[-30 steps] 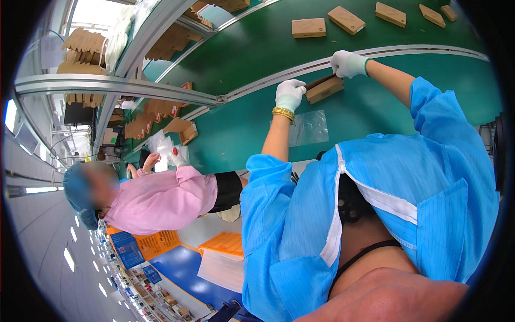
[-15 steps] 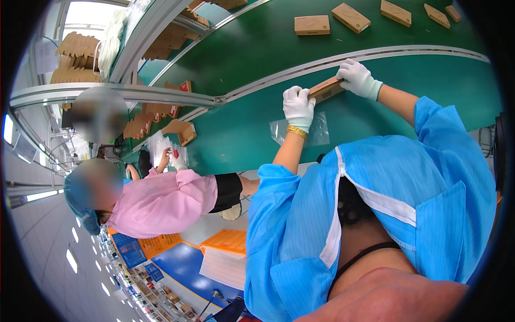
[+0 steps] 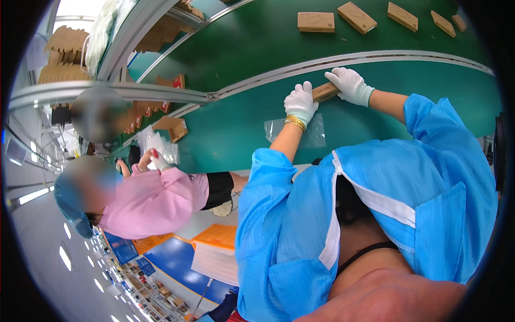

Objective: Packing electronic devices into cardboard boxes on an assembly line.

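Between my two gloved hands is a small brown cardboard box [image 3: 325, 93], held by its two ends above the green bench. My left hand [image 3: 301, 102], in a white glove with a gold bracelet at the wrist, closes on its left end. At the other end my right hand [image 3: 350, 86], also white-gloved, has its fingers curled over the box. Most of the box's ends are hidden by the gloves. A clear plastic bag [image 3: 311, 130] lies flat on the bench, partly under my left wrist.
Beyond a metal rail [image 3: 343, 58], several closed brown boxes [image 3: 316, 22] lie in a row on a green surface. An open cardboard box [image 3: 171, 127] sits on the bench at left. Beside it a person in pink [image 3: 150, 206] handles something red. A metal frame [image 3: 107, 92] crosses the upper left.
Both hands have turned the box so that a narrow printed side now shows. My right hand has shifted left, its fingers further over the box. The whole view has swung slightly.
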Demonstrator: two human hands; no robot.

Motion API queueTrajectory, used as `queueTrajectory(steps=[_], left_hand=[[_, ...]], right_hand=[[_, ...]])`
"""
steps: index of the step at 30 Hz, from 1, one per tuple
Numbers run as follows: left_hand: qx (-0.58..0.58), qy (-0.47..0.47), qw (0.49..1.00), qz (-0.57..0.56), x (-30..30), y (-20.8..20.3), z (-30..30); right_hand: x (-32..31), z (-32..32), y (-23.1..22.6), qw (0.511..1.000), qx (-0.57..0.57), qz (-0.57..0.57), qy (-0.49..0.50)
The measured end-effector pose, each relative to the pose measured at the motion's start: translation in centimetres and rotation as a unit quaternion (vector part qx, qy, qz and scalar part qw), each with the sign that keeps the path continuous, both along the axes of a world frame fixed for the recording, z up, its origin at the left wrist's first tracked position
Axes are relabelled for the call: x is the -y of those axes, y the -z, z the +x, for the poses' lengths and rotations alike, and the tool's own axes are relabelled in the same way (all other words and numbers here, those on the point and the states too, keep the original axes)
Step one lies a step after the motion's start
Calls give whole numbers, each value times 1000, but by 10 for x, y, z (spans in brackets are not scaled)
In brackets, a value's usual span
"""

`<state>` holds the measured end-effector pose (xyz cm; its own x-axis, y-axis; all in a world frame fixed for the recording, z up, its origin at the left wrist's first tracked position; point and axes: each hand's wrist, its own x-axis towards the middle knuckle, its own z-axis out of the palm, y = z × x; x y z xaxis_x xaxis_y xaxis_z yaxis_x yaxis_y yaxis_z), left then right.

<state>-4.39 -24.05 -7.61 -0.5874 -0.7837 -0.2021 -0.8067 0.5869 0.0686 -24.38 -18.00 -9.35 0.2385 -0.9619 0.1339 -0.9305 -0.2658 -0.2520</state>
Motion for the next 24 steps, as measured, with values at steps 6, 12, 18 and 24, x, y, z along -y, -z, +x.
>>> queueTrajectory(steps=[6, 12, 18, 24], left_hand=[[-98, -96, 991, 10, -23, -17, 9], [-259, -257, 919, -149, -32, -3, 108], [-153, -382, 891, -195, -48, 43, 198], [-98, -340, 922, -159, -62, 74, 208]], right_hand=[[10, -1, -24, 973, 51, 226, 18], [101, -1, -50, 996, 5, -10, 86], [172, 116, -69, 998, -50, -36, -33], [275, 254, -13, 987, 8, -58, -149]])
